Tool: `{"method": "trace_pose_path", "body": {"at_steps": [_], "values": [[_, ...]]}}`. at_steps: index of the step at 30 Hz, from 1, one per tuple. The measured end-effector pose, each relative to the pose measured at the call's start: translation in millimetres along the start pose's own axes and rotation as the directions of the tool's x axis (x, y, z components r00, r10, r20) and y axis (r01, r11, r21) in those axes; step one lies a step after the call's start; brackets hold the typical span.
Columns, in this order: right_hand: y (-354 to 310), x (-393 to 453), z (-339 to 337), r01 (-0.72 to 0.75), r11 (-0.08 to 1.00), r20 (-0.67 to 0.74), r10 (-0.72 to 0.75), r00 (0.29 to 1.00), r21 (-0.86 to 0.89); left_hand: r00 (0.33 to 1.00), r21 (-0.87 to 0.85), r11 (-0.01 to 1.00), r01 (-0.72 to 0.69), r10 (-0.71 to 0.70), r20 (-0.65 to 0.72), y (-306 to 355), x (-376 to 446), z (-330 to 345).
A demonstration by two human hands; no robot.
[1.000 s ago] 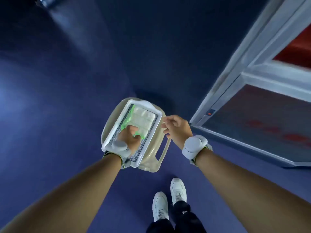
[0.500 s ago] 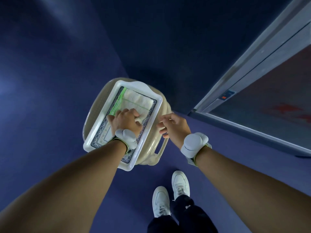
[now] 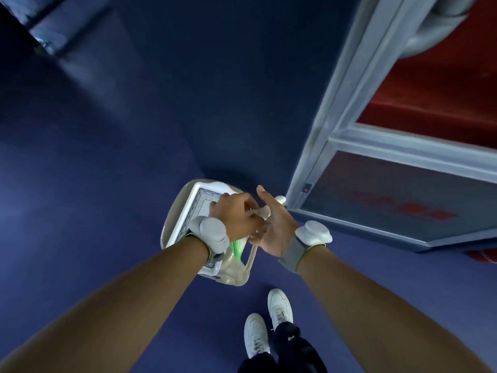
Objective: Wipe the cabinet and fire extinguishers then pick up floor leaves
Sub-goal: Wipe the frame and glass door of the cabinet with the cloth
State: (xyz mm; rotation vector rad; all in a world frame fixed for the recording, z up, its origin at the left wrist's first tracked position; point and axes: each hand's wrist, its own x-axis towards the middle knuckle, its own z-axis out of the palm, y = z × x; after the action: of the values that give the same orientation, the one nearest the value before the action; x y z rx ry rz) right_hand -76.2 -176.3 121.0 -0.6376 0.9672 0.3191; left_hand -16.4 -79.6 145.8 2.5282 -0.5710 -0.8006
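Left hand [image 3: 236, 216] grip clamped on cloth [image 3: 236, 247] above tray [image 3: 199, 200]; right hand [image 3: 274, 227] fingers apart, touching cloth. Cabinet [image 3: 376, 146] right, nearer right hand.

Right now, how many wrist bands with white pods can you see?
2. One wrist band sits on the left wrist above the tray; the other wrist band sits on the right wrist, nearer the cabinet.
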Motion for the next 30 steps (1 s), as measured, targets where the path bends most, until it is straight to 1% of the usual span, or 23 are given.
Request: {"method": "trace_pose_path", "body": {"at_steps": [1,3,4,6,9,10,12,13,15,17,19,21,22,23,24,25,26,28,29,30], "values": [[-3,-21,-4,0.014,0.999,0.001,-0.014,1.000,0.032,0.999,0.012,0.999,-0.048,0.048,0.012,18,-17,-6],[-14,-71,-16,0.099,0.984,-0.022,-0.097,0.995,0.148,0.988,0.035,0.987,-0.155,0.155,0.024,59,-51,-18],[-14,-77,-16,0.128,0.973,-0.039,-0.123,0.992,0.191,0.986,0.025,0.986,-0.162,0.161,0.047,65,-54,-19],[-22,-112,-26,0.235,0.955,-0.071,-0.226,0.972,0.183,0.974,0.003,0.974,-0.225,0.225,0.040,95,-71,-30],[-42,-165,-35,0.401,0.903,-0.112,-0.387,0.915,0.158,0.939,-0.010,0.939,-0.343,0.342,-0.044,143,-89,-53],[-53,-182,-37,0.471,0.869,-0.112,-0.459,0.882,0.152,0.922,-0.014,0.925,-0.379,0.376,-0.095,159,-92,-62],[-77,-217,-40,0.595,0.785,-0.137,-0.579,0.804,0.173,0.866,-0.009,0.886,-0.464,0.452,-0.213,194,-97,-81],[-89,-233,-42,0.650,0.737,-0.143,-0.635,0.759,0.183,0.832,0.003,0.866,-0.500,0.482,-0.273,210,-98,-90],[-116,-267,-46,0.758,0.623,-0.131,-0.749,0.649,0.193,0.761,0.036,0.825,-0.565,0.537,-0.365,250,-104,-109],[-142,-298,-43,0.816,0.539,-0.148,-0.807,0.571,0.211,0.706,0.044,0.795,-0.605,0.562,-0.431,288,-110,-124],[-170,-328,-40,0.846,0.480,-0.190,-0.830,0.524,0.233,0.656,0.052,0.770,-0.636,0.575,-0.489,325,-116,-140],[-200,-358,-37,0.885,0.403,-0.208,-0.868,0.450,0.233,0.612,0.094,0.751,-0.653,0.597,-0.518,362,-120,-157],[-213,-372,-37,0.904,0.366,-0.216,-0.886,0.411,0.220,0.576,0.126,0.733,-0.668,0.617,-0.536,378,-123,-164],[-231,-389,-34,0.930,0.317,-0.219,-0.909,0.355,0.188,0.532,0.164,0.712,-0.683,0.639,-0.556,399,-126,-177],[-238,-399,-29,0.950,0.278,-0.242,-0.921,0.306,0.143,0.521,0.191,0.711,-0.677,0.647,-0.557,408,-128,-186],[-250,-413,-26,0.970,0.220,-0.257,-0.936,0.239,0.103,0.486,0.226,0.697,-0.681,0.660,-0.573,422,-132,-197],[-265,-426,-24,0.988,0.141,-0.251,-0.956,0.154,0.070,0.436,0.269,0.679,-0.683,0.675,-0.595,438,-135,-209],[-287,-449,-15,1.000,-0.021,-0.236,-0.972,-0.020,0.002,0.377,0.333,0.665,-0.669,0.689,-0.619,464,-148,-233],[-298,-459,-10,0.993,-0.105,-0.225,-0.968,-0.113,-0.044,0.338,0.364,0.652,-0.665,0.698,-0.632,475,-152,-245],[-314,-474,-2,0.974,-0.209,-0.203,-0.954,-0.223,-0.085,0.295,0.398,0.636,-0.661,0.709,-0.641,489,-158,-263]]}}
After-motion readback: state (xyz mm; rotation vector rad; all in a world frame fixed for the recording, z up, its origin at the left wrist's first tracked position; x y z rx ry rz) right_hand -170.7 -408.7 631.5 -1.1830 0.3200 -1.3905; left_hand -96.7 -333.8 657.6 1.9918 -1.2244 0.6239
